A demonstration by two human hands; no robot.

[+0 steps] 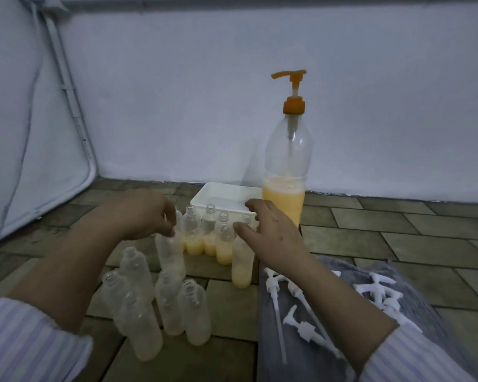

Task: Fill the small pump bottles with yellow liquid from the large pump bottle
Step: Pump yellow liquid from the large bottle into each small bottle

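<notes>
Six empty small bottles [149, 304] stand uncapped in a loose cluster on the tiled floor [398, 230], below and nearer than the left hand [146, 216]. That hand's fingers curl around the neck of a further empty bottle [170, 255] just beyond the cluster. Between the two hands' fingertips stands a tight row of partly filled bottles [209, 235], yellow liquid in their bases, pressed against the near edge of a white tray [221, 194]. The right hand [271, 232] hovers with fingers spread and relaxed, gripping nothing, thumb tip above another partly filled bottle [242, 266]. Past its fingertips rises the large pump bottle [286, 172], roughly a third full, near the wall. Under the right forearm, white pump heads [301, 307] lie scattered on a grey cloth [425, 307]. Bare floor lies open to the right.
</notes>
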